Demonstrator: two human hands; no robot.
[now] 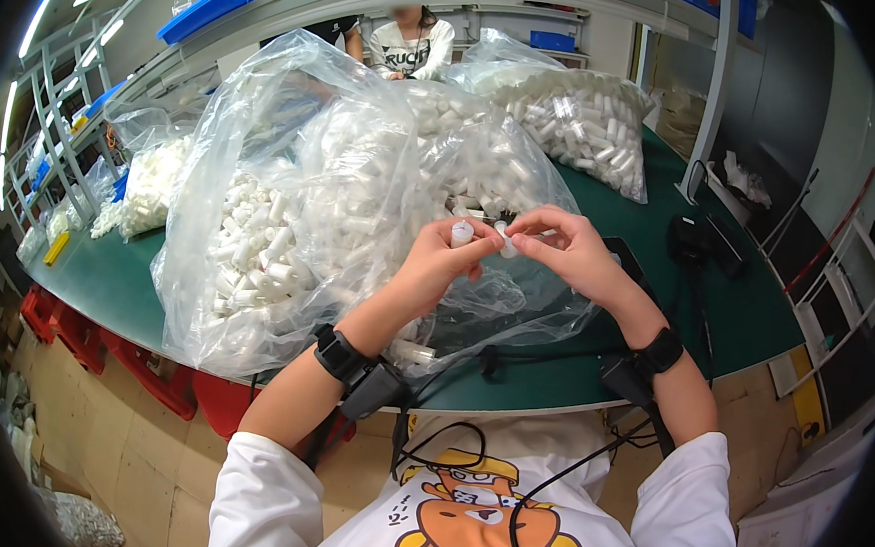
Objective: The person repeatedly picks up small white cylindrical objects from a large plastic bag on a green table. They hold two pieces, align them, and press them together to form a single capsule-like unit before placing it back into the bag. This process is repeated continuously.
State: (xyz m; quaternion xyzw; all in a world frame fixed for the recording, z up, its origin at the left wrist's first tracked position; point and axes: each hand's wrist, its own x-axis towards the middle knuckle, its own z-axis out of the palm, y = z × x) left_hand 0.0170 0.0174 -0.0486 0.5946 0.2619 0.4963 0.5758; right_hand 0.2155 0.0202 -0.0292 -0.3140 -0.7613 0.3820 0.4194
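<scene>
Both my hands are raised over the open clear plastic bags in the middle of the table. My left hand (440, 259) is closed around a small white plastic cylinder (462, 235), its round end facing up. Between thumb and fingertips my right hand (574, 257) pinches a small white plastic piece (506, 246), and the left fingertips come close to or touch it. Whether that piece is a cap or a plug I cannot tell. Below and left of the hands, a large clear bag (184, 248) spills over with white plastic cylinders (259, 248).
A second filled bag (592, 128) stands at the back right, and a heap of white parts (152, 186) at the left. Red stools (156, 372) are under the green table (725, 316). Black cables run from my wrist straps. A person (411, 46) sits across the table.
</scene>
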